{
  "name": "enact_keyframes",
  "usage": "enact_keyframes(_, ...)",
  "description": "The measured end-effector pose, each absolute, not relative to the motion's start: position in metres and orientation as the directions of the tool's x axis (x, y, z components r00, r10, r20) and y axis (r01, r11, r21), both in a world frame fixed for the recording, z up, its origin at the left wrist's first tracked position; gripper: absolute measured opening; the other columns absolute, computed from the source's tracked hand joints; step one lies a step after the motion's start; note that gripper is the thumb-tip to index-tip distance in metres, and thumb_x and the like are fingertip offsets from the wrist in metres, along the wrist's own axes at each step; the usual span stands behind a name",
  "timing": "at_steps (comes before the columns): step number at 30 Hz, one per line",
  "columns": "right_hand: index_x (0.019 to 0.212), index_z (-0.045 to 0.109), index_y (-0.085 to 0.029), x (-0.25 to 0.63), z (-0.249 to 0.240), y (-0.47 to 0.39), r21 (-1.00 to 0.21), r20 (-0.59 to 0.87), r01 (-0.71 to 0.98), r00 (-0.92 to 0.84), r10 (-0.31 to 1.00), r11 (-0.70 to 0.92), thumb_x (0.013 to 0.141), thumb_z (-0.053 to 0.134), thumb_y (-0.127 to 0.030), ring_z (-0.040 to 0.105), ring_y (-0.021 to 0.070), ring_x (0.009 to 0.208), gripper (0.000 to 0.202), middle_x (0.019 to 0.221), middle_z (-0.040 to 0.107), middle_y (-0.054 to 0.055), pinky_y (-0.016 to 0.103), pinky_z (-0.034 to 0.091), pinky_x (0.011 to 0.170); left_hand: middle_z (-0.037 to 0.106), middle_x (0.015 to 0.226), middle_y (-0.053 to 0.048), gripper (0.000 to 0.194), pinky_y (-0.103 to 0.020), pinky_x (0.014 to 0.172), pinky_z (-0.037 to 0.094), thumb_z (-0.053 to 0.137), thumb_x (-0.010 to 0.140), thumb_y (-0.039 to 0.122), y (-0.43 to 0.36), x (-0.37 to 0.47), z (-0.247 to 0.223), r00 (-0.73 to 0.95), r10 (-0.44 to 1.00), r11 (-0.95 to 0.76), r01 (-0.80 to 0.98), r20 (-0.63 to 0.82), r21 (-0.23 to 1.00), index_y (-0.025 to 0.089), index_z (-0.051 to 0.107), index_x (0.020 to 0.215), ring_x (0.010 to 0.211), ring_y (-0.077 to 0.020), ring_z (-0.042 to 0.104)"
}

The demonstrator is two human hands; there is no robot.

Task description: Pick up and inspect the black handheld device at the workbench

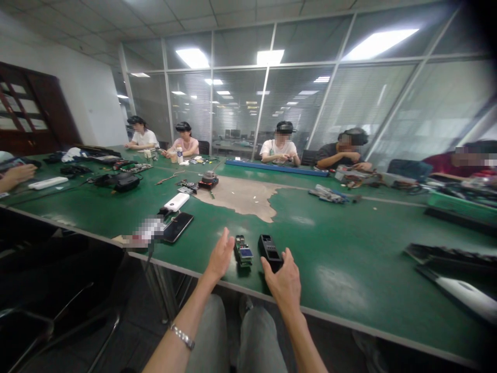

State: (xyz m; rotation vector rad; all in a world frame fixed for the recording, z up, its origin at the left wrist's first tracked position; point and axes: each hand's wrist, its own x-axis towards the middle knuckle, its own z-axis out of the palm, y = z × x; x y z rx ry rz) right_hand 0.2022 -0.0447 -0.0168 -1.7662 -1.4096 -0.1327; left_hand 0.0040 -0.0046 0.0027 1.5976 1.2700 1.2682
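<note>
Near the front edge of the green table (pixel 310 243), a small circuit board assembly (pixel 244 252) with a blue screen lies between my two hands. My left hand (pixel 222 255) is just left of it, upright on its side with fingers stretched out, and holds nothing. A black rectangular casing (pixel 269 249) with cut-outs lies to the right of the board. My right hand (pixel 285 274) is at the casing's near right end, thumb and fingers spread around it; whether they touch it is hard to tell.
A black phone (pixel 178 228) and a white power bank (pixel 177 202) lie to the left. Beyond is a bare brown patch (pixel 236 196) with a red-black device (pixel 208 180) at its edge. Several people sit across the table. A white-and-black object (pixel 462 295) lies far right.
</note>
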Motion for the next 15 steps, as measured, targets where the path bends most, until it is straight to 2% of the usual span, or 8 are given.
enact_keyframes(5,0.137,0.038,-0.002,0.2032,-0.0156,-0.0472,-0.548,0.538,0.836,0.373,0.756,-0.022,0.08,0.052,-0.058,0.05,0.0314,0.116,0.081,0.126,0.055,0.022,0.04,0.039,0.096,0.025,0.154,-0.01,0.076,-0.038,0.12,0.015,0.031,0.09,0.064,-0.0052,0.0039,0.0028,0.042,0.965,-0.26,0.272,0.258,0.927,0.017,0.025,0.149,0.143,-0.0226,0.021)
enact_keyframes(10,0.123,0.054,-0.009,0.2058,-0.0167,-0.0474,-0.54,0.535,0.842,0.345,0.771,-0.001,0.083,0.05,-0.056,0.053,0.0293,0.109,0.062,0.114,0.062,0.017,0.038,0.04,0.093,0.024,0.154,-0.011,0.075,-0.038,0.12,0.014,0.029,0.091,0.062,-0.0044,0.005,0.0013,0.037,0.962,-0.27,0.278,0.27,0.922,0.015,0.024,0.149,0.144,-0.0214,0.021)
enact_keyframes(15,0.118,0.057,-0.013,0.2049,-0.014,-0.05,-0.542,0.527,0.84,0.34,0.779,0.001,0.083,0.049,-0.055,0.054,0.0285,0.105,0.056,0.108,0.064,0.014,0.038,0.042,0.088,0.026,0.154,-0.011,0.074,-0.037,0.12,0.014,0.03,0.091,0.063,-0.0033,0.0055,-0.0005,0.003,0.956,-0.283,0.263,0.292,0.923,0.015,0.028,0.148,0.143,-0.0215,0.021)
